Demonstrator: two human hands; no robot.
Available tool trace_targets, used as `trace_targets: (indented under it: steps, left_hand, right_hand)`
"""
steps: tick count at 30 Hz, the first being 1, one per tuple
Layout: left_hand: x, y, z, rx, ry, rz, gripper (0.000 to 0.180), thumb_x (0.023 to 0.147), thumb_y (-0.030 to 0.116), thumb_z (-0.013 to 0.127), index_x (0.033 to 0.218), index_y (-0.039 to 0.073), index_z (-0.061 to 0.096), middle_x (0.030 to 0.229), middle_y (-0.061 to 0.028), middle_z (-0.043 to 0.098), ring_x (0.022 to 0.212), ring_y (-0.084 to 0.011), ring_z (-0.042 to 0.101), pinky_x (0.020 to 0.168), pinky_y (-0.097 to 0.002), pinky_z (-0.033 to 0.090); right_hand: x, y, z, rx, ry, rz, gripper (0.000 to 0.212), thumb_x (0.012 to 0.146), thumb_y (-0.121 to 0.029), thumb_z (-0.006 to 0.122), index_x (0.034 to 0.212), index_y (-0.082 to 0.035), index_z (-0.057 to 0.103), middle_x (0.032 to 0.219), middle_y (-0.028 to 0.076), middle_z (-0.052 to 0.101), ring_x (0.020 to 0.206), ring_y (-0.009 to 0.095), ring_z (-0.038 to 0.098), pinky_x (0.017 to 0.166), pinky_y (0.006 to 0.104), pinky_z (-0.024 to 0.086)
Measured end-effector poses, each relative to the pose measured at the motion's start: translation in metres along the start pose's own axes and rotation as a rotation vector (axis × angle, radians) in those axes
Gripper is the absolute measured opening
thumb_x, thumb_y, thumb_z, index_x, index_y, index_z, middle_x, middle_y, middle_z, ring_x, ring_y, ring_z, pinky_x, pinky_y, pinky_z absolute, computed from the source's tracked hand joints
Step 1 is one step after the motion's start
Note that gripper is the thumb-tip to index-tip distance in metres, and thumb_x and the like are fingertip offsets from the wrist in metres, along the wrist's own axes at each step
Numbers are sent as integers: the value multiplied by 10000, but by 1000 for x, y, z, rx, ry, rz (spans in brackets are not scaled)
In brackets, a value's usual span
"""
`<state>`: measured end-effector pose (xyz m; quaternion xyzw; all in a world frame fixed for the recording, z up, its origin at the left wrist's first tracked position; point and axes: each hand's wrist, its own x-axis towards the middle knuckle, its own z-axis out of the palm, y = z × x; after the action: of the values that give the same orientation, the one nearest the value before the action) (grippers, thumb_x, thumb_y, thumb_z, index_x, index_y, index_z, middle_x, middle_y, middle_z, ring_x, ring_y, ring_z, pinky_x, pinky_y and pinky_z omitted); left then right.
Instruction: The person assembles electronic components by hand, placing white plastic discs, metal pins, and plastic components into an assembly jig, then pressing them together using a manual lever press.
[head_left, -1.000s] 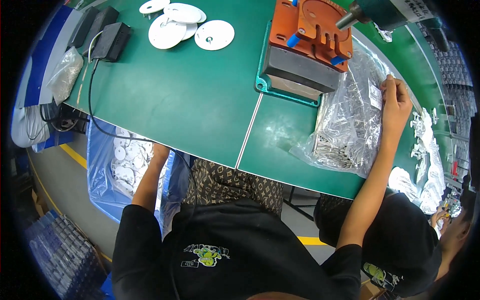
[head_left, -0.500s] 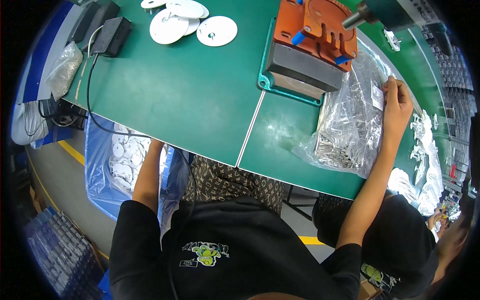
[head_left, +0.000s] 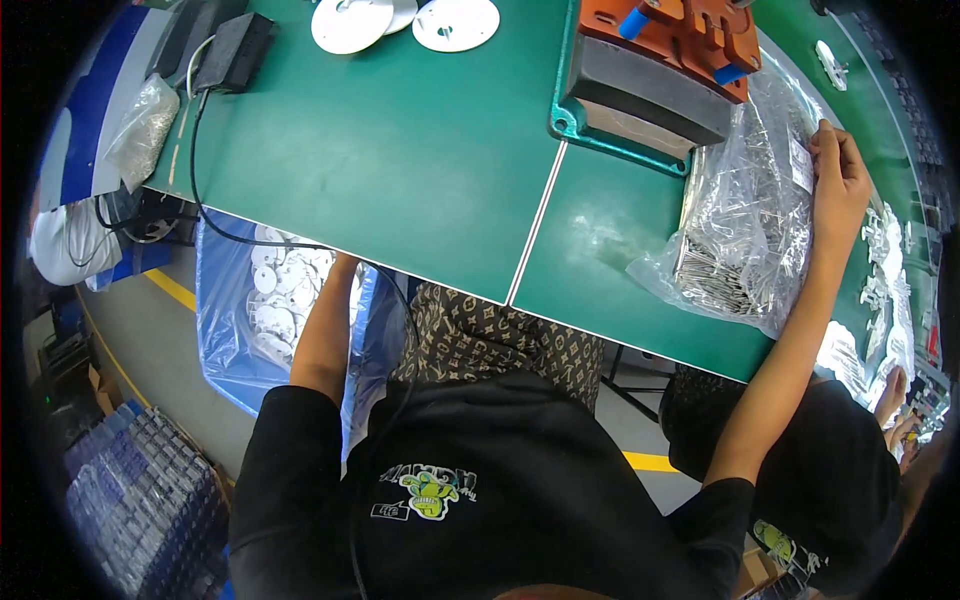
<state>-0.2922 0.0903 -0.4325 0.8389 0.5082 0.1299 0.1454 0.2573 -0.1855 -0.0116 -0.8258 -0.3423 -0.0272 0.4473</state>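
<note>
Plainly, your right forearm [head_left: 785, 370] crosses the tabletop's [head_left: 370, 160] near edge, right hand [head_left: 843, 178] curled at the clear bag's [head_left: 740, 195] right edge, fingers [head_left: 829, 148] bunched; whether they pinch plastic, I cannot tell. Your left forearm [head_left: 325, 335] dips below that edge, left hand and its grip hidden. The white label [head_left: 801, 165] is too small to read; lettering [head_left: 390, 511] flanks the green figure [head_left: 430, 497] on your shirt [head_left: 530, 450]. Metal pins [head_left: 712, 278] lie bagged just left of your right fingers; white discs [head_left: 285, 305] lie beside your left forearm
</note>
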Motion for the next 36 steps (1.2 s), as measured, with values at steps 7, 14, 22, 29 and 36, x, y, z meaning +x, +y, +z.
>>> trace_targets:
  steps: [7, 14, 22, 29, 36]
  left_hand:
    - [-43, 0, -32, -101, -5, -19, 312, 812, 136, 664, 1086, 3, 597, 998, -127, 663, 912, -292, 640, 802, -378, 503]
    - [-24, 14, -14, -219, -20, -104, 310, 812, 131, 665, 1084, -1, 596, 994, -123, 663, 907, -282, 642, 797, -371, 504]
    - [-29, 17, -12, -328, -47, -225, 308, 813, 126, 667, 1082, -5, 594, 989, -119, 662, 901, -272, 643, 792, -364, 505]
    - [-22, 29, -24, -389, -32, -308, 305, 813, 121, 668, 1079, -9, 593, 985, -116, 661, 895, -262, 644, 787, -357, 506]
    - [-78, 22, -113, -714, 39, -604, 343, 801, 98, 685, 1104, -16, 572, 979, -103, 651, 868, -229, 643, 767, -332, 509]
  right_hand:
    - [-2, 5, -2, 6, -10, 18, 281, 930, -269, 606, 879, 4, 653, 783, 8, 604, 750, 67, 526, 710, 197, 397]
    - [-1, 3, 1, 76, -11, -12, 261, 926, -239, 612, 847, 9, 639, 762, 2, 598, 737, 62, 519, 690, 194, 389]
    - [1, 1, 2, 64, -24, -34, 270, 928, -245, 609, 840, 9, 631, 755, -1, 596, 728, 55, 515, 684, 196, 386]
    - [-2, 1, 2, 34, -24, -4, 294, 933, -277, 600, 860, 3, 646, 753, -1, 609, 709, 47, 512, 669, 196, 387]
    - [-2, 4, 6, 50, -8, -36, 311, 920, -299, 612, 881, 6, 656, 779, 12, 627, 722, 68, 531, 698, 210, 409]
